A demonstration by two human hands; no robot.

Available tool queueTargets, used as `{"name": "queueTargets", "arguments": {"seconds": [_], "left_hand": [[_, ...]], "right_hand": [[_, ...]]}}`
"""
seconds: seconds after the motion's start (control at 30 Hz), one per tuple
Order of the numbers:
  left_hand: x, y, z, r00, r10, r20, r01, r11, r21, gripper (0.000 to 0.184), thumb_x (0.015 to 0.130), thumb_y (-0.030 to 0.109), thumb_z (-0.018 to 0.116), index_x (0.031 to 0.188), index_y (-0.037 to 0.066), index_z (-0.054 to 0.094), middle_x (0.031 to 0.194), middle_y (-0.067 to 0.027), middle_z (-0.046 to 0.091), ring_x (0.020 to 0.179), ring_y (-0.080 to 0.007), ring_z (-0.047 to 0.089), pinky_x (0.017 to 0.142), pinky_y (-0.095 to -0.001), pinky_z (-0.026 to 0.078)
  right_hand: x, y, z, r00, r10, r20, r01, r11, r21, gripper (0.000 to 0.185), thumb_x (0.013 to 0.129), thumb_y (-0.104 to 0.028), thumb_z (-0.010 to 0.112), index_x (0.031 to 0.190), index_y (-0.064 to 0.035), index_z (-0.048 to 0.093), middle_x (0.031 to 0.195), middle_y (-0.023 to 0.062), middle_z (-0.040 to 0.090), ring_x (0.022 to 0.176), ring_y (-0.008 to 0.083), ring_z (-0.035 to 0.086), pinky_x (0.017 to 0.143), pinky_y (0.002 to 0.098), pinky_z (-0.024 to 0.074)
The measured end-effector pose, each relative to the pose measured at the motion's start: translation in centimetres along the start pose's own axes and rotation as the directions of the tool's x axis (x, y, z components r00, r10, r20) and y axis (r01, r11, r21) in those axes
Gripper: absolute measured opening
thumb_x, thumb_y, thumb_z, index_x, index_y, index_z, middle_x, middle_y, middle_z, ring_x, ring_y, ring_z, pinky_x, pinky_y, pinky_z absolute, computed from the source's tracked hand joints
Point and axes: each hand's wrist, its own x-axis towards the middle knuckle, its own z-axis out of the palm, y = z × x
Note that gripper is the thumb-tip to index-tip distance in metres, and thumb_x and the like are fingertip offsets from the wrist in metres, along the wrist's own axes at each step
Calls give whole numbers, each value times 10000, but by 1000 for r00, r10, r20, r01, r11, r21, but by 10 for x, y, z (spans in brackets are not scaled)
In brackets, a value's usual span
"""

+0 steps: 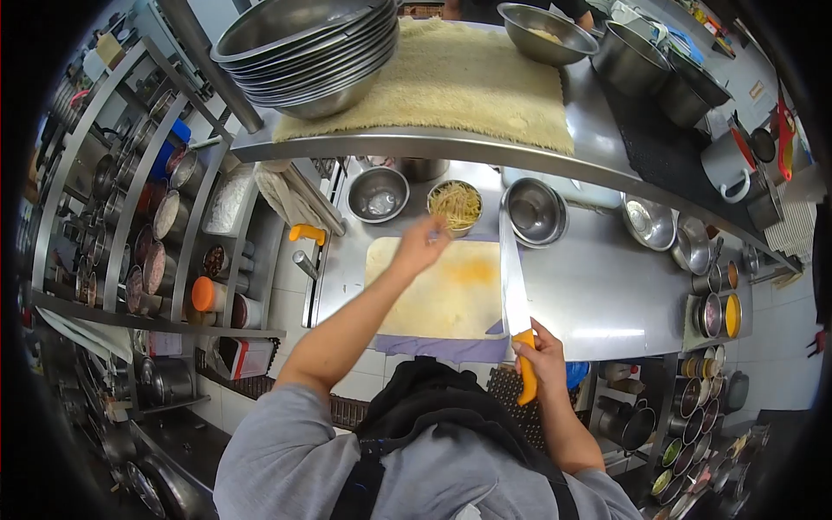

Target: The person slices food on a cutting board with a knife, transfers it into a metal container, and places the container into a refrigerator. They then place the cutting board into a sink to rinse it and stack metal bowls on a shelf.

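My right hand [542,354] is closed round the orange handle of a large kitchen knife [516,290]. Its broad blade points away from me along the right edge of the cutting board [416,303]. My left hand [422,245] is over the board's far edge, with its fingertips at the near rim of a metal bowl of pale yellow shreds [456,204]. Those fingers are blurred, so I cannot make out whether they hold anything. A yellow-orange stain marks the board, and a purple cloth [442,348] shows beneath its near edge.
A metal bowl [379,194] stands at the left, and stacked bowls [535,212] stand right of the shreds. Overhead, a steel shelf [485,154] carries a tall bowl stack [308,65] and a yellow towel [451,78]. Shelving with containers [156,204] flanks the left.
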Motion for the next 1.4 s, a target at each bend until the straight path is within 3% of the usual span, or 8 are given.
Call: {"name": "queueTargets", "arguments": {"seconds": [0.13,0.27,0.7,0.77,0.9,1.13,1.23,1.4], "left_hand": [[-72,17,49,715,-186,674,606,646,-464,379,874,284,677,1170,53,622,1098,-54,649,1001,-159,601,862,-322,461],[-96,32,69,698,-135,704,656,515,-552,350,880,275,676,1142,47,639,1066,-53,665,970,-143,605,860,-318,457],[40,15,8,917,-223,330,397,574,-716,198,828,224,692,919,48,698,876,-74,706,809,-210,665,754,-338,508],[59,-4,3,971,116,-211,-78,980,181,150,810,181,662,836,38,700,811,-124,704,742,-263,678,715,-390,532],[50,-22,5,970,239,51,-227,804,550,152,757,167,636,811,36,690,779,-197,660,748,-381,640,719,-452,528],[64,-26,23,966,253,-50,-166,758,631,124,775,135,602,775,39,681,788,-192,666,762,-372,648,732,-474,525],[53,-13,18,970,238,-56,-157,780,606,150,804,194,633,830,53,676,824,-188,680,793,-360,663,721,-449,536],[-34,-9,5,935,98,-340,0,961,275,172,820,208,663,893,53,668,769,-132,682,709,-289,668,640,-373,523]], "right_hand": [[11,-6,21,997,-76,2,76,997,-34,347,790,4,716,1092,59,554,730,73,621,486,120,548,445,237,443],[12,-10,28,991,-115,70,119,992,-52,277,780,-1,733,991,39,559,729,67,623,493,112,551,454,233,445],[-34,31,-34,992,17,122,1,989,-149,281,769,12,741,1005,36,590,753,62,646,511,101,566,461,227,445],[-44,31,-42,998,14,64,-2,985,-172,249,767,15,739,976,29,603,752,53,647,517,99,563,466,230,442],[-56,45,-60,1000,-2,-23,-3,979,-202,241,763,27,731,973,32,612,758,52,650,531,96,561,482,224,438],[-65,67,-65,995,10,-94,-43,935,-352,293,762,7,733,1038,22,635,778,51,670,573,109,583,526,257,472],[-63,68,-63,934,-355,39,303,729,-613,492,722,-17,729,1201,-53,619,894,111,663,759,219,639,692,362,516],[-60,52,-40,908,-400,127,322,469,-822,536,694,-21,718,1198,-185,646,861,124,543,799,324,586,718,411,497]]}}
